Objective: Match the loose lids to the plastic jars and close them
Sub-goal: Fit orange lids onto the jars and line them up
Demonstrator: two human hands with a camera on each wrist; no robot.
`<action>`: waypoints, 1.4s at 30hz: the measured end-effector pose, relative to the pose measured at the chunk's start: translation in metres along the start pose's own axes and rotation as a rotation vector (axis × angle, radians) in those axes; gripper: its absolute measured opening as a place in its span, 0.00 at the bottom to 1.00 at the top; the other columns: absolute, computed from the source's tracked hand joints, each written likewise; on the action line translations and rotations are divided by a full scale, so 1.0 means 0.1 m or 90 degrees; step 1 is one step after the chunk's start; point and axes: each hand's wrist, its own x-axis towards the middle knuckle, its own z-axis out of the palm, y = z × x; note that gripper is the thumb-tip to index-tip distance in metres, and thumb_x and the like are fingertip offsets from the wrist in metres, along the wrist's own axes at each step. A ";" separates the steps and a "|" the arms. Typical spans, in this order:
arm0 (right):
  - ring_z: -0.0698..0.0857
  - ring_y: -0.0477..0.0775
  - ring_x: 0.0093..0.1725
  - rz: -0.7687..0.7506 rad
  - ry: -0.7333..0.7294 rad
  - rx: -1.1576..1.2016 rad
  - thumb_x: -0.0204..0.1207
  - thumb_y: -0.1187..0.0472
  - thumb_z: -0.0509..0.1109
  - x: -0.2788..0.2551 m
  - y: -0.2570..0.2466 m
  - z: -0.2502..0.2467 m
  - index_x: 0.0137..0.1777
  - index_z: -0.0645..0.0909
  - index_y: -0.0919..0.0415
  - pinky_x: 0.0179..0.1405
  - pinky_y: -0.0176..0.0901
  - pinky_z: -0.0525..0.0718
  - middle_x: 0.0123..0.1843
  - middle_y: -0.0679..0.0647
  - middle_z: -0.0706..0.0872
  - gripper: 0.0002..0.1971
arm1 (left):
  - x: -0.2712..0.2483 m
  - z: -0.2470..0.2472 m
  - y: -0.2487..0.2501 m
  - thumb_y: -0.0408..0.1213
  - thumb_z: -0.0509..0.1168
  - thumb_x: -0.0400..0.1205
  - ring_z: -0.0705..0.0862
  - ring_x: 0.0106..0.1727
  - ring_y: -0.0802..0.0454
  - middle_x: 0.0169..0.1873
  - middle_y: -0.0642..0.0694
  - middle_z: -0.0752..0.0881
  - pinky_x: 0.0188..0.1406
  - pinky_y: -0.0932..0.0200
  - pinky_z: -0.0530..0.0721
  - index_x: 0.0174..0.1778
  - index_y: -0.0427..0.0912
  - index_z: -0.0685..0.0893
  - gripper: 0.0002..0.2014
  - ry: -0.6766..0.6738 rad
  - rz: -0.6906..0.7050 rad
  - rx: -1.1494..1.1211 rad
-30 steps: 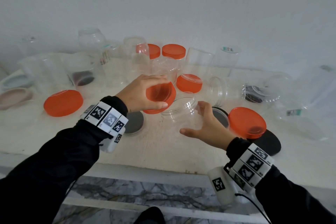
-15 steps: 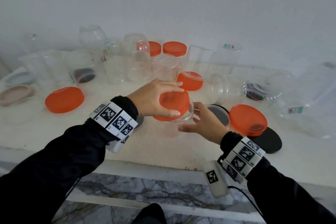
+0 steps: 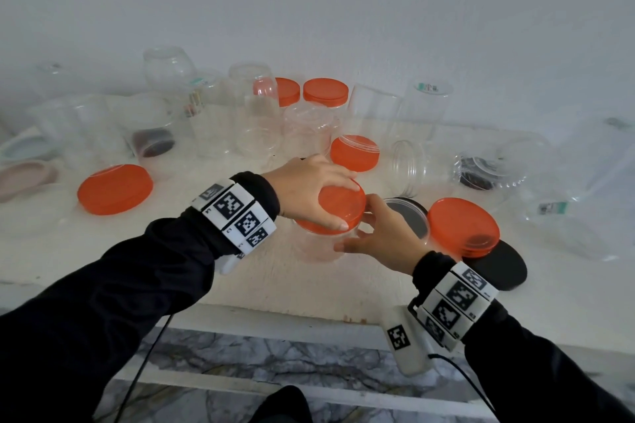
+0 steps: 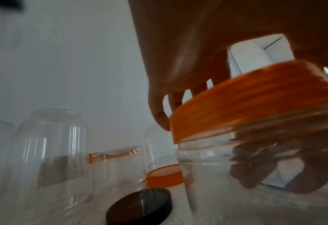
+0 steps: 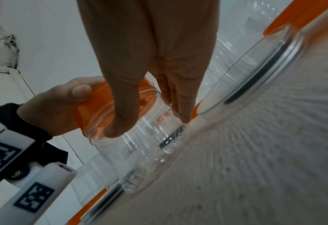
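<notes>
Your left hand (image 3: 305, 189) covers part of the orange lid (image 3: 338, 204). The clear jar (image 3: 319, 245) under it is blurry, so you can't tell if the lid is on tight.

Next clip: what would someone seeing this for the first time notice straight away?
At the centre, the left hand grips an orange lid on top of a clear jar, which the right hand holds by its side. Around them the white table is crowded with clear jars and loose lids, with a big orange lid on the left and a black lid on the right.
</notes>
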 end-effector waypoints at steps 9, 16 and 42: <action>0.66 0.50 0.76 -0.030 -0.088 -0.102 0.57 0.53 0.84 -0.05 -0.23 -0.30 0.80 0.50 0.54 0.73 0.52 0.71 0.80 0.50 0.58 0.56 | -0.29 0.32 -0.26 0.74 0.73 0.45 0.62 0.70 0.78 0.73 0.64 0.60 0.64 0.79 0.64 0.74 0.65 0.56 0.60 0.113 -0.041 -0.471; 0.64 0.51 0.76 -0.145 -0.207 -0.457 0.64 0.48 0.79 0.11 -0.82 -0.48 0.80 0.55 0.53 0.73 0.43 0.66 0.80 0.50 0.59 0.48 | -0.27 0.54 -0.35 0.54 0.85 0.42 0.65 0.75 0.52 0.74 0.50 0.62 0.74 0.52 0.67 0.80 0.55 0.46 0.73 0.040 -0.116 -0.616; 0.68 0.56 0.68 -0.161 -0.384 -0.704 0.59 0.56 0.80 0.33 -1.13 -0.18 0.76 0.56 0.36 0.61 0.59 0.79 0.72 0.47 0.59 0.48 | -0.21 0.50 -0.35 0.20 0.76 0.64 0.77 0.56 0.78 0.59 0.60 0.77 0.52 0.76 0.76 0.61 0.59 0.70 0.38 0.046 -0.053 -0.646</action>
